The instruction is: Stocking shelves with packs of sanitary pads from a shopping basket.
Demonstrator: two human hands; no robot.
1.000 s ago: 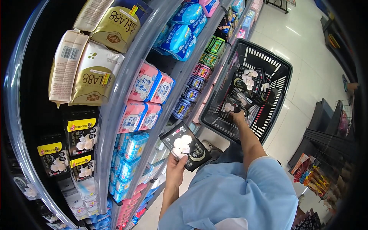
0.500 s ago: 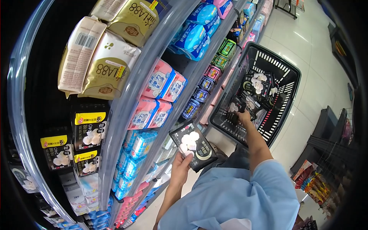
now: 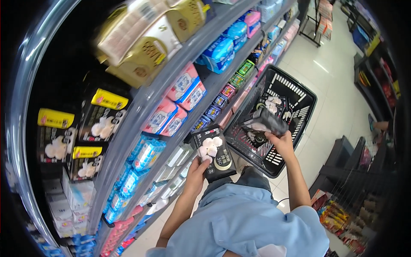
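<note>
Left hand (image 3: 197, 174) clamped on black pack (image 3: 217, 157), right hand (image 3: 282, 144) on dark pack (image 3: 270, 121) over basket (image 3: 312, 109); best squeeze lightly.

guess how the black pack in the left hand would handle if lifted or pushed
The black pack is probably fairly stiff: gripped near one edge by the left hand, it shows no clear sag. It seems light, since that one hand holds it up. Being flat and rectangular, it would likely slide rather than roll if pushed.
</note>
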